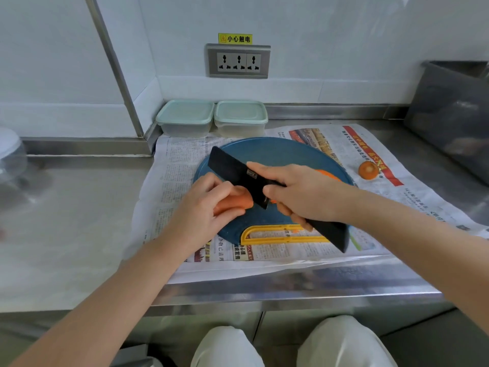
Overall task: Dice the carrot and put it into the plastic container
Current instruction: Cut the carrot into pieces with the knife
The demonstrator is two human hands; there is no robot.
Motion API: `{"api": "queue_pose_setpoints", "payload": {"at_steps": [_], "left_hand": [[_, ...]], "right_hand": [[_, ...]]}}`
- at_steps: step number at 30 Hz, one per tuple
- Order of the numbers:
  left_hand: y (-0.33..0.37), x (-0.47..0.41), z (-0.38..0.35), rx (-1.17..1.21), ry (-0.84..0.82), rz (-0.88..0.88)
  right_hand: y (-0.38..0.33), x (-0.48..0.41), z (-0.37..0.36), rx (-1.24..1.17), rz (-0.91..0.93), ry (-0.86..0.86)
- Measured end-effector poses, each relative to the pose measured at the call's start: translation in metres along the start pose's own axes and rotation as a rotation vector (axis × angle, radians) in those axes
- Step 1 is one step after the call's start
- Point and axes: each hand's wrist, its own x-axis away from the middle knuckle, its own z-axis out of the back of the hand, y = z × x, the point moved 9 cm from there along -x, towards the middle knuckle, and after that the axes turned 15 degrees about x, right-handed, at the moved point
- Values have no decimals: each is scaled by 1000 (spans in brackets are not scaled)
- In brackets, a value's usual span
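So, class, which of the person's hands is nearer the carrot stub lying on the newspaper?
Right. The right hand, gripping the knife, is left of the stub; the left hand, holding the carrot, lies farther left.

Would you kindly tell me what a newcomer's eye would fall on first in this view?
The black rectangular cleaver stands out first: the right hand holds it over the round blue cutting board, blade at the orange carrot piece gripped by the left hand. Next come the orange carrot end lying alone on the newspaper right of the board, and two lidded clear plastic containers side by side at the back wall.
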Motion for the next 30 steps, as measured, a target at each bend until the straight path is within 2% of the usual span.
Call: {"api": "queue_pose_setpoints", "payload": {"at_steps": [6,18,30], "left_hand": [[-1,1,-1,16,4,-7],[1,0,0,26,7,11],[2,-1,-2,7,-20,19]], "right_hand": [[-1,16,23,4,9,-24],[-5,18,18,74,42,-32],[-7,-1,6,16,14,-140]]}}
